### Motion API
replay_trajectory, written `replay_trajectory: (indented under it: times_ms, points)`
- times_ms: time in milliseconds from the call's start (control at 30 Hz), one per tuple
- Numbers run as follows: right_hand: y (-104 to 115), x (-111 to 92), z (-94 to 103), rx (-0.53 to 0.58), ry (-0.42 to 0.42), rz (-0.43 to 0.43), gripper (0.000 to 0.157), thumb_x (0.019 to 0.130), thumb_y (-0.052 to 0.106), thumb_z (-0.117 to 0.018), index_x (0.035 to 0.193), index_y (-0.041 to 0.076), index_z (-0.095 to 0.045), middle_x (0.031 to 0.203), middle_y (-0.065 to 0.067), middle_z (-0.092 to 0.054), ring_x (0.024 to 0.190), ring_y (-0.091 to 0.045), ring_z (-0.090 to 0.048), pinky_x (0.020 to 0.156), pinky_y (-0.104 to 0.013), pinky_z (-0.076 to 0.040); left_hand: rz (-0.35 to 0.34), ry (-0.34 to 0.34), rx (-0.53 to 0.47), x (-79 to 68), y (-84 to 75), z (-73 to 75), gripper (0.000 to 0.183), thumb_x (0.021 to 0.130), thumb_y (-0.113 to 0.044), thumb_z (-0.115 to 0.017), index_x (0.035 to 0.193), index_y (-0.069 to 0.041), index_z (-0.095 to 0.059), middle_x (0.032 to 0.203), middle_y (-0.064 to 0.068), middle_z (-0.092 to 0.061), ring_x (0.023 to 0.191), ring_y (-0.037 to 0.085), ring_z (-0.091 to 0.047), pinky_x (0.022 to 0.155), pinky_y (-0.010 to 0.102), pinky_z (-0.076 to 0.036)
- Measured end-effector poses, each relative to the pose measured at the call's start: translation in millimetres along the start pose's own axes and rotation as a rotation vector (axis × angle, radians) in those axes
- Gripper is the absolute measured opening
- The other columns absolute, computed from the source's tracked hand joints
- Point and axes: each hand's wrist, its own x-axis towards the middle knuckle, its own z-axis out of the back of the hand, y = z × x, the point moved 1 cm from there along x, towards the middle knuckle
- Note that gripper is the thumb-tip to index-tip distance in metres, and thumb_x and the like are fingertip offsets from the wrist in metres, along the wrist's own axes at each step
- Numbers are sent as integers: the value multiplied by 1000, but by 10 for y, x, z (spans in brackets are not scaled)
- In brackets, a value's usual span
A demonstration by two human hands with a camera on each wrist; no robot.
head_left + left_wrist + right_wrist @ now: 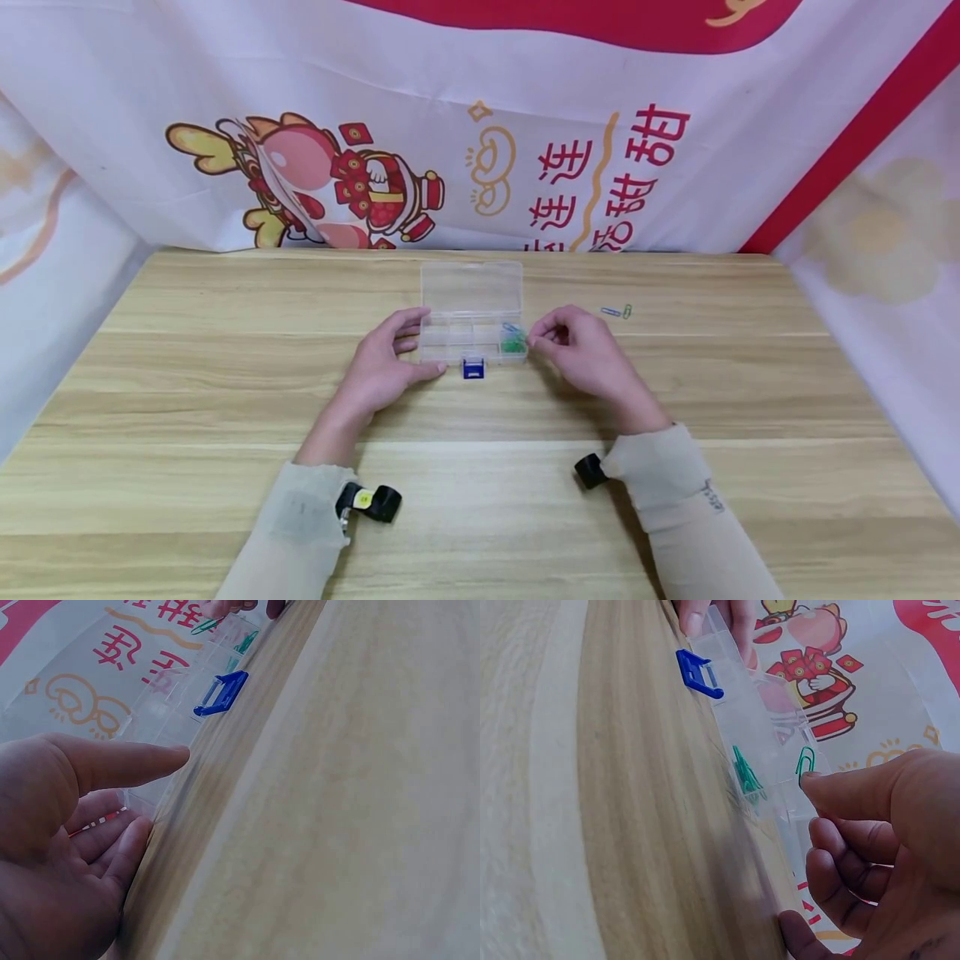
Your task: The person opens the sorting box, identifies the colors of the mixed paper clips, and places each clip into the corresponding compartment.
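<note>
A clear plastic divided box stands on the table with its lid raised at the back and its blue latch hanging at the front. My left hand holds the box's left end, thumb at the front edge and fingers at the side. Between thumb and forefinger, my right hand pinches a green paper clip just above the right end of the box. Several green paper clips lie in the front right compartment. Something blue, likely paper clips, shows in the compartment behind.
On the wooden table, right of the box, lie a blue paper clip and a green paper clip. A printed white and red cloth hangs behind the table's back edge.
</note>
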Motion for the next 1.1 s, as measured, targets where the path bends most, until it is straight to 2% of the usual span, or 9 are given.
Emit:
replay_trajectory:
  times_ms: [300,1100]
  points:
    - [1,0,-25,-4,-16,23,12,104,20,-72,108,9,-73,106,-10,-69,98,-24,-62,85,-35,-55,-4,-1,4,2,1,-9,81,90,-7,-86,161,-18,-49,161,14,-52,147,37,-52,127,51,-42]
    - [-42,18,32,29,-38,-26,13,102,23,-76,110,13,-76,109,-9,-72,100,-25,-63,85,-33,-56,4,-9,2,-1,-5,-5,82,90,-6,-86,161,-19,-49,160,11,-53,146,35,-53,126,50,-45]
